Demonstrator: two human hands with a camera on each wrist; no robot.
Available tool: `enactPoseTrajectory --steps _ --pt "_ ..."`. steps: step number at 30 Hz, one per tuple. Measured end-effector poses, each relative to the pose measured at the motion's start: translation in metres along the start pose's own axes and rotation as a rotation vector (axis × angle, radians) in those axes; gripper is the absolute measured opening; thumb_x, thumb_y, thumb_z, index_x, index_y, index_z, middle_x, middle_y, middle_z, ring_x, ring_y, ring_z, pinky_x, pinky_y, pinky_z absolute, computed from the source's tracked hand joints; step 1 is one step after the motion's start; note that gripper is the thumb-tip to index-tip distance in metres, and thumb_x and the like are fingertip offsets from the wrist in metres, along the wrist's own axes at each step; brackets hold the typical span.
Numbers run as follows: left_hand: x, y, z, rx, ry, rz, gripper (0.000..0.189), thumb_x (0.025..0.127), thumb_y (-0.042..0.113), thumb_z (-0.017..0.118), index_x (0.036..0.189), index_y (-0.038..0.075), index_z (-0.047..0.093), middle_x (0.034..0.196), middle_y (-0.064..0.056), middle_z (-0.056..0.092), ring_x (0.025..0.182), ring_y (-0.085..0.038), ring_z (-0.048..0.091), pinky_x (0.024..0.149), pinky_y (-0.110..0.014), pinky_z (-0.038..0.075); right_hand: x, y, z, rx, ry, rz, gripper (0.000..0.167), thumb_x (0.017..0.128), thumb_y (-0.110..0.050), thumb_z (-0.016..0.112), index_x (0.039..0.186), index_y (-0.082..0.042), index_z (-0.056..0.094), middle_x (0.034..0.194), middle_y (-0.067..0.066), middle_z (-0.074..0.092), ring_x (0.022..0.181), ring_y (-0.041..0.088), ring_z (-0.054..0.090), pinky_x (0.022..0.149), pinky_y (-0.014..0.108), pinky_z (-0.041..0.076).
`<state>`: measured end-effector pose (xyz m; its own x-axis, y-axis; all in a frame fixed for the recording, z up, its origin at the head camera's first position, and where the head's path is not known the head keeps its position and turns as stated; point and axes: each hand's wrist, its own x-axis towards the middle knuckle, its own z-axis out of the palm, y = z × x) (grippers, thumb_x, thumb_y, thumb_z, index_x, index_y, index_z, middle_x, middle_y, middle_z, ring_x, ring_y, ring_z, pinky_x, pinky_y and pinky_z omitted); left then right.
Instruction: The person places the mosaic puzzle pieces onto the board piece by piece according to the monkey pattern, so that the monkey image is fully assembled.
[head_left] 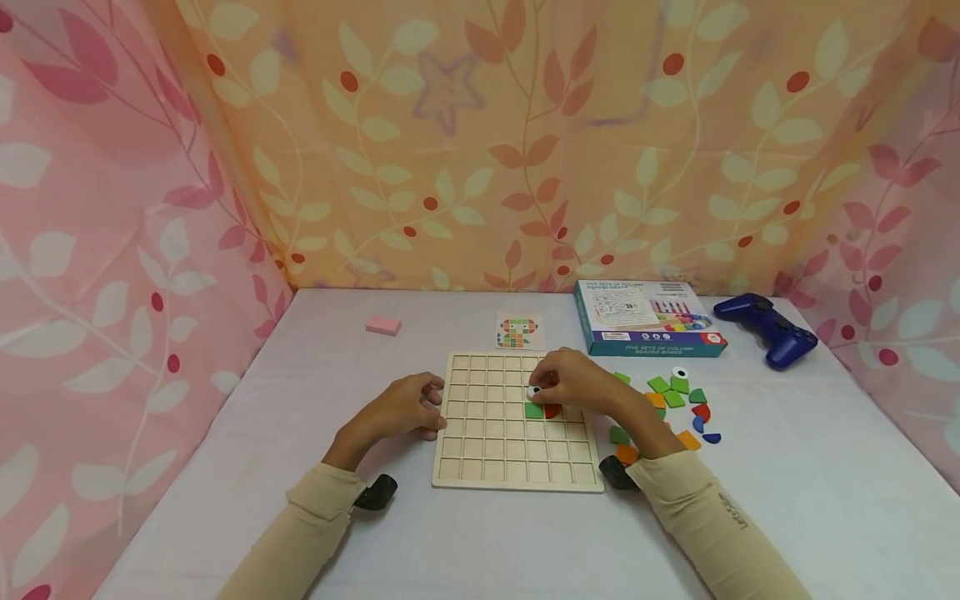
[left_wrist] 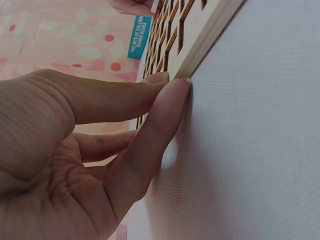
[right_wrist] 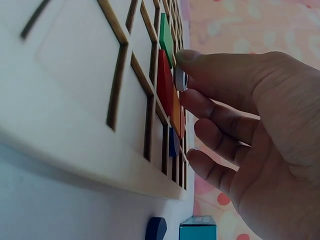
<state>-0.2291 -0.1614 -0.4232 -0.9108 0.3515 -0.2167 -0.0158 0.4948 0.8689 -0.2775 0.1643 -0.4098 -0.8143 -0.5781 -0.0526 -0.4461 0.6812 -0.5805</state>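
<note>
White eye piece [head_left: 533, 391], pinched by the right hand [head_left: 576, 380], sits over the grid board [head_left: 495, 447], near a laid green tile [head_left: 533, 410]; most squares look unfilled, loose tiles [head_left: 674, 399] lie rightward; the relaxed left hand [head_left: 403, 407], gripping nothing, touches its edge

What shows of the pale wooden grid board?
The pale, square, wooden-looking board lies flat on the white tabletop. Raised ridges divide it into square cells. A flat green tile, red tile, orange tile and blue tile sit on it. The left hand touches its left edge; the right hand is above its far right.
</note>
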Motion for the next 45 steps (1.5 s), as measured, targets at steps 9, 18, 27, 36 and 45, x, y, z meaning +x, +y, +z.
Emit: enactPoseTrajectory --steps 9,18,27,36,45 --pt "0.0 0.0 0.0 -0.009 -0.002 0.0 0.063 0.087 -0.006 0.077 0.144 -0.01 0.05 0.118 -0.019 0.059 0.079 -0.017 0.07 0.072 -0.032 0.066 0.001 -0.001 0.002 0.008 0.004 -0.007 0.019 0.095 -0.018 0.081 0.112 -0.01 0.081 0.099 -0.002 0.072 0.098 0.02 0.056 0.087 0.033 0.053" --pt "0.0 -0.001 0.001 -0.001 0.003 -0.004 0.063 0.087 -0.006 0.077 0.144 -0.01 0.05 0.118 -0.019 0.059 0.08 -0.018 0.07 0.071 -0.032 0.066 -0.002 -0.004 0.0 0.012 -0.002 0.013 0.024 0.097 -0.016 0.078 0.12 -0.011 0.079 0.105 -0.002 0.073 0.099 0.02 0.058 0.091 0.036 0.055" --pt "0.0 0.001 0.001 0.013 0.005 -0.006 0.063 0.087 -0.006 0.078 0.144 -0.01 0.051 0.117 -0.018 0.059 0.078 -0.017 0.07 0.071 -0.031 0.065 -0.014 0.003 -0.011 0.022 0.031 0.066 0.028 0.095 -0.018 0.079 0.122 -0.01 0.078 0.107 0.0 0.073 0.1 0.022 0.06 0.091 0.04 0.056" --pt "-0.002 0.0 0.0 -0.015 -0.009 -0.004 0.064 0.088 -0.005 0.078 0.145 -0.01 0.049 0.119 -0.019 0.059 0.079 -0.018 0.07 0.072 -0.033 0.066 -0.03 0.026 -0.023 0.027 0.07 0.123 0.029 0.095 -0.016 0.077 0.123 -0.008 0.076 0.099 0.001 0.068 0.093 0.021 0.059 0.078 0.032 0.054" --pt "-0.002 0.001 0.0 0.002 -0.006 0.004 0.064 0.088 -0.002 0.078 0.145 -0.01 0.05 0.118 -0.018 0.059 0.078 -0.017 0.07 0.072 -0.033 0.066 -0.045 0.046 -0.042 0.02 0.118 0.201 0.031 0.096 -0.018 0.078 0.125 -0.008 0.075 0.102 0.005 0.068 0.095 0.023 0.058 0.079 0.032 0.052"
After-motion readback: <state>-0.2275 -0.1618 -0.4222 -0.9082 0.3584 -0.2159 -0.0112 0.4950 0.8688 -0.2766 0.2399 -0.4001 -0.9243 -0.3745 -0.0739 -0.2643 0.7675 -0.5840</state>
